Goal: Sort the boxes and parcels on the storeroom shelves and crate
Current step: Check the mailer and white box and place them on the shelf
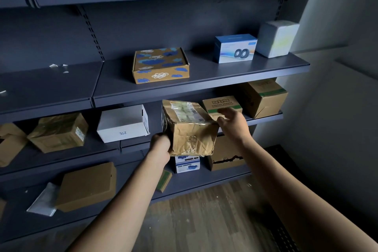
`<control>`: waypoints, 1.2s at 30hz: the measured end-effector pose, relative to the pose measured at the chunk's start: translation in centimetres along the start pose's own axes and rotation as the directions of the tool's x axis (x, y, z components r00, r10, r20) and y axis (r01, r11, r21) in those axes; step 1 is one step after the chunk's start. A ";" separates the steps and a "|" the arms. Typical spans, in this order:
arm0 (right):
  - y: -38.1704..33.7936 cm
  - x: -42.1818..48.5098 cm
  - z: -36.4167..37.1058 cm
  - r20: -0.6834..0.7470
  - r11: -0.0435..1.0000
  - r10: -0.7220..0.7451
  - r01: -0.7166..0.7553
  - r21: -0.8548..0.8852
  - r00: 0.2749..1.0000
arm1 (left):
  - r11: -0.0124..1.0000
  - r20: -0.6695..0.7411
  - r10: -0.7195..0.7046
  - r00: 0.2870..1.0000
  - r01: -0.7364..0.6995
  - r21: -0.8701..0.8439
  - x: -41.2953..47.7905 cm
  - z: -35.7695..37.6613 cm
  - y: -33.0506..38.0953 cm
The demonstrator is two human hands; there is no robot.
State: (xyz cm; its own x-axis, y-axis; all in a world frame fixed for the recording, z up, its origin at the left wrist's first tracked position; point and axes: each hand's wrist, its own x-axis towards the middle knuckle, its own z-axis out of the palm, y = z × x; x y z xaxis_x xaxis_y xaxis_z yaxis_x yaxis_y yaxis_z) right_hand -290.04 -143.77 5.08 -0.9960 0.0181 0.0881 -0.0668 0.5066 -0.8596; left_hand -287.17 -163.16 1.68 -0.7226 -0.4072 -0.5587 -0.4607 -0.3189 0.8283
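A crumpled brown taped parcel (191, 127) with a shipping label on top hangs in the air in front of the dark grey shelves (200, 86). My left hand (160, 143) grips its lower left corner. At the parcel's upper right corner is my right hand (232, 121), fingers loosely bent; whether it touches the parcel is unclear. Behind the parcel on the shelf sits a brown box with a green band (222, 103).
A cloud-patterned box (160, 65), a blue speaker box (235, 48) and a white box (276, 39) stand on the shelf above. A white ZTE box (123, 124) and several brown boxes sit lower down. Wooden floor (204, 217) below, wall on the right.
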 end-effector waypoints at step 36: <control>3.2 -0.4 4.5 0.179 0.992 -0.045 0.023 0.121 0.983 | 0.782 0.230 0.468 0.853 -0.521 0.342 1.2 -2.9 -2.1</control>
State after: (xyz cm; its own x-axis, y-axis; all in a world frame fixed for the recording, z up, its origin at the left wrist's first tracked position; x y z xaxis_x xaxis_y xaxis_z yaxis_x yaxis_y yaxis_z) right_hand -290.08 -146.05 0.07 -0.9866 -0.1595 0.0349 -0.0967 0.3985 -0.9120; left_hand -285.60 -165.49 -0.87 -0.9506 -0.3002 -0.0794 -0.1603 0.2553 0.9535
